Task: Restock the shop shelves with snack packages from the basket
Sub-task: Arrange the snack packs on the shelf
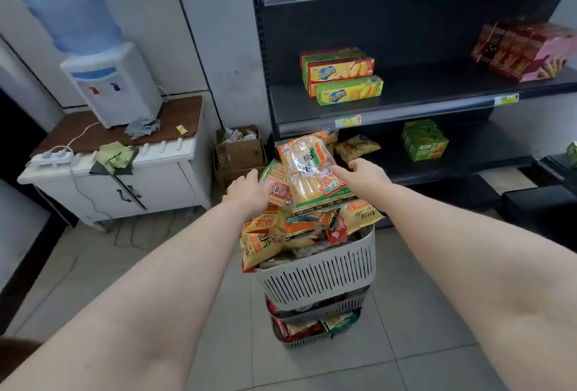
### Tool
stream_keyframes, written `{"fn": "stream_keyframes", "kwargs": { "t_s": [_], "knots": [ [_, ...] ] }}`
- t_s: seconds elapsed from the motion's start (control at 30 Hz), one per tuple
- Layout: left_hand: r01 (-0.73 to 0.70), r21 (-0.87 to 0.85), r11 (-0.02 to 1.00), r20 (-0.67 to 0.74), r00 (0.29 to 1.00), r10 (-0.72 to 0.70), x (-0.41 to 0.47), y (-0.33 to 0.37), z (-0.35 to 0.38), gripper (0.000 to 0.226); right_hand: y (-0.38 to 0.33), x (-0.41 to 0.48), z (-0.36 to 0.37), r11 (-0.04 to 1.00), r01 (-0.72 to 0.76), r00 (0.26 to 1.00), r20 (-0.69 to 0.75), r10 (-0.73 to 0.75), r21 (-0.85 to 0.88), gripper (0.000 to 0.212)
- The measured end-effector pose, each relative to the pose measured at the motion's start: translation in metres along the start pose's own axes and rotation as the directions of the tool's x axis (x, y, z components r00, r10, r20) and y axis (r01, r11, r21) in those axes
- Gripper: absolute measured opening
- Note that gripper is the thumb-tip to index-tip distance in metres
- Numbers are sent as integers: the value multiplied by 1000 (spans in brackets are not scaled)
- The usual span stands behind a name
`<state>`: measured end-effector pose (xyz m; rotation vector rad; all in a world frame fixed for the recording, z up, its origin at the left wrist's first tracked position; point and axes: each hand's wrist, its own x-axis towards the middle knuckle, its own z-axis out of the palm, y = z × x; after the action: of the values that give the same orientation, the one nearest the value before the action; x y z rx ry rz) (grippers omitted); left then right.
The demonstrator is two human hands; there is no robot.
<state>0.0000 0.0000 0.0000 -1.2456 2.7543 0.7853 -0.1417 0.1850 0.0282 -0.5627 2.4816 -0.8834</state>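
A white slatted basket stands on the floor before the dark shelf unit, heaped with snack bags. My right hand holds a large clear bag of rice crackers by its right edge, lifted above the heap. My left hand grips another rice-cracker bag at the heap's left side. Yellow chip bags spill over the basket's left rim.
Two darker baskets with more snacks are stacked under the white one. The shelves hold Zecheese boxes, red and pink boxes, green boxes and a yellow bag. A cabinet with a water dispenser and a cardboard box stand at the left.
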Motion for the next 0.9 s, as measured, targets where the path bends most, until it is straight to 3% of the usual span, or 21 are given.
{"fn": "stream_keyframes", "kwargs": {
  "t_s": [0.2, 0.37, 0.57, 0.63, 0.73, 0.8, 0.9],
  "knots": [
    [111, -63, 992, -20, 993, -112, 1, 1, 10, 70, -3, 16, 13, 997, -68, 987, 151, 62, 38, 91],
    [204, -81, 976, -38, 978, -207, 12, -2, 18, 69, 3, 31, 17, 949, -177, 975, 175, 134, 260, 57],
    [232, -82, 969, -45, 971, -236, 32, -3, 12, 67, 10, 40, -21, 837, -178, 984, 114, 138, 518, 44],
    [182, -54, 982, -67, 980, -185, 38, 1, 9, 67, 12, 42, -31, 795, -195, 981, 113, 159, 574, 43],
    [-56, 47, 997, -54, 997, 58, 44, 13, 4, 74, 15, 43, -35, 773, -228, 973, 103, 208, 592, 39],
    [-236, 180, 955, 55, 972, 230, 51, 23, 2, 80, 18, 43, -34, 765, -253, 966, 105, 238, 592, 36],
    [-375, 315, 872, 255, 918, 302, 68, 37, 3, 88, 24, 43, -34, 758, -291, 953, 108, 283, 584, 37]
  ]
}}
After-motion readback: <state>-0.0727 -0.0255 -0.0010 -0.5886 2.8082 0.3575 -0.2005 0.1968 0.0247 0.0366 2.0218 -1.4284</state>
